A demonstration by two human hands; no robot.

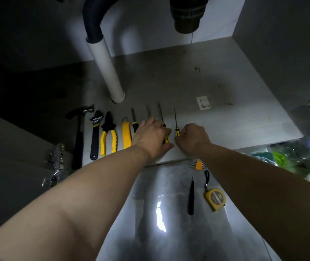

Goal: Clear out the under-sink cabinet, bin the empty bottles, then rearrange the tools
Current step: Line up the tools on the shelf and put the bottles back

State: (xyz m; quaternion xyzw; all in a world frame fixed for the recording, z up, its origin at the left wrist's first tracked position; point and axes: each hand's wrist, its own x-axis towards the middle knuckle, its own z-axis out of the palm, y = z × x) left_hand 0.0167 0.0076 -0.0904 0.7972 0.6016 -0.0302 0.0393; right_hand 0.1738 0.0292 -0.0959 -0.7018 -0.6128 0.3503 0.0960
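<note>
Tools lie in a row on the cabinet floor (188,87): a hammer (78,136), an adjustable wrench (94,136), yellow pliers (109,136), a yellow utility knife (126,135) and several yellow-and-black screwdrivers. My left hand (151,137) lies over the handles of the middle screwdrivers, its fingers on one striped screwdriver (166,137). My right hand (192,138) is curled beside the small rightmost screwdriver (176,131), fingertips at its handle. Whether they pinch it is hidden.
A white drain pipe (107,68) stands behind the row. On the shiny floor in front lie a hex key set (197,164), a black awl (191,196) and a yellow tape measure (215,198). A bag of bottles (301,157) sits at right. Door hinges (55,164) at left.
</note>
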